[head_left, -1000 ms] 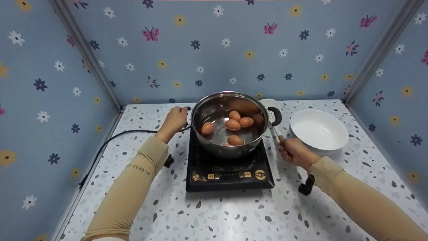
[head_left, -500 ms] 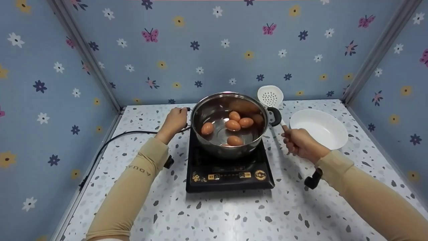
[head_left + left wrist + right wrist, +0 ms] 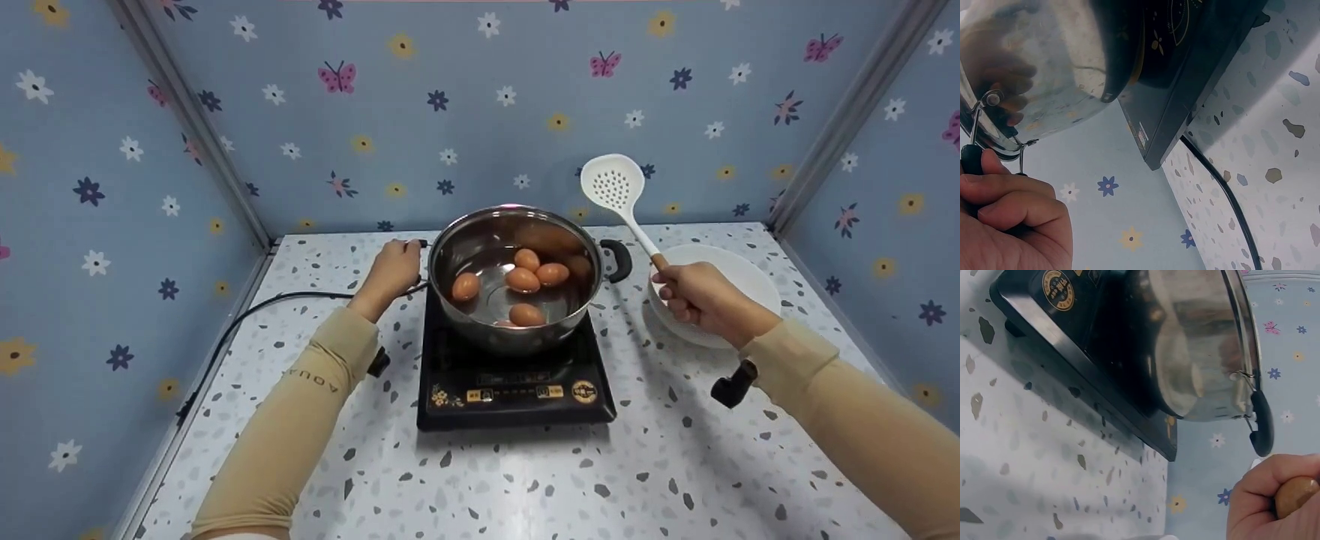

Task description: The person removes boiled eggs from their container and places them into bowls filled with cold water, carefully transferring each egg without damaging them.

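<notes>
A steel pot (image 3: 517,341) with several brown eggs (image 3: 523,280) in it stands on a black induction cooker (image 3: 516,405). My left hand (image 3: 395,268) grips the pot's left handle; the left wrist view shows the fingers curled round that black handle (image 3: 972,160). My right hand (image 3: 701,296) holds a white slotted skimmer (image 3: 613,184) by its wooden handle (image 3: 1295,495), right of the pot. The skimmer's perforated head is raised, apart from the pot and with nothing on it. The pot's right handle (image 3: 616,260) is free.
A white bowl (image 3: 757,281) stands on the speckled table (image 3: 517,480) at the right, partly behind my right hand. A black power cord (image 3: 255,306) runs left from the cooker. Patterned panels (image 3: 480,112) enclose the back and both sides.
My right hand has lifted the skimmer from beside the pot, moving up and to the right until it overlaps the bowl. The left hand, pot and eggs have stayed put.
</notes>
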A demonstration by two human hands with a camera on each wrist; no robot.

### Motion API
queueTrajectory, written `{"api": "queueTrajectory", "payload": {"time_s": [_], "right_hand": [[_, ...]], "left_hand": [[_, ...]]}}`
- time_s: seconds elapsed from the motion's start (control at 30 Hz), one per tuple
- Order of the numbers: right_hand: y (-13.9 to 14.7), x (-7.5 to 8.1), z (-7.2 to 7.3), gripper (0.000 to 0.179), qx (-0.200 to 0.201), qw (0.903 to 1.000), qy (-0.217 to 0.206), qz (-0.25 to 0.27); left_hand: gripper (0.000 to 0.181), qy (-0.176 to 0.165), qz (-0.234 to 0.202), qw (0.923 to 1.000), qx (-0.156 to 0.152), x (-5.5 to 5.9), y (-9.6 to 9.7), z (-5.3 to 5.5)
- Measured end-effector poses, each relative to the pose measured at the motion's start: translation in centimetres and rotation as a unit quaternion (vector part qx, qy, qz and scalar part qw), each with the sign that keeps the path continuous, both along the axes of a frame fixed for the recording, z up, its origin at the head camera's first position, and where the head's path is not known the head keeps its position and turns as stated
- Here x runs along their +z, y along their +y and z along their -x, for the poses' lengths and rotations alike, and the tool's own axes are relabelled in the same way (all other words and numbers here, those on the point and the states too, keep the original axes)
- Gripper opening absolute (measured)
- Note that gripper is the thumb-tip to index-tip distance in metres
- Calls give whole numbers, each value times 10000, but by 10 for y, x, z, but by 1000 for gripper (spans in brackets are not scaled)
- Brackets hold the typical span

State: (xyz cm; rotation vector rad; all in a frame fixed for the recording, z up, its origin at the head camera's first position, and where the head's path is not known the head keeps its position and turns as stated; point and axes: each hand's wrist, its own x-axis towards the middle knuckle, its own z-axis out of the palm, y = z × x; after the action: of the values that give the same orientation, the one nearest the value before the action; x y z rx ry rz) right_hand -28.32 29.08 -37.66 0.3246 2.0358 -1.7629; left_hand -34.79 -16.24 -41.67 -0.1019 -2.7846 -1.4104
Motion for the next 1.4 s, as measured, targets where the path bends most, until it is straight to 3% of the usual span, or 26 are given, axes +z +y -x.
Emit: {"api": "queueTrajectory", "payload": {"time_s": [0.47,0.73,1.1,1.4], "right_hand": [[0,36,-6,30,633,9929,533,-858],[-6,54,-14,31,1082,9825,635,-1378],[-18,67,-20,36,1517,9657,735,-1977],[-26,70,-20,34,1926,9515,664,-2305]], "left_hand": [[44,24,183,9998,57,4,3,1],[42,-15,182,9998,70,2,3,-1],[45,50,292,9995,103,3,3,1],[48,-60,48,10000,-1,1,0,0]]}}
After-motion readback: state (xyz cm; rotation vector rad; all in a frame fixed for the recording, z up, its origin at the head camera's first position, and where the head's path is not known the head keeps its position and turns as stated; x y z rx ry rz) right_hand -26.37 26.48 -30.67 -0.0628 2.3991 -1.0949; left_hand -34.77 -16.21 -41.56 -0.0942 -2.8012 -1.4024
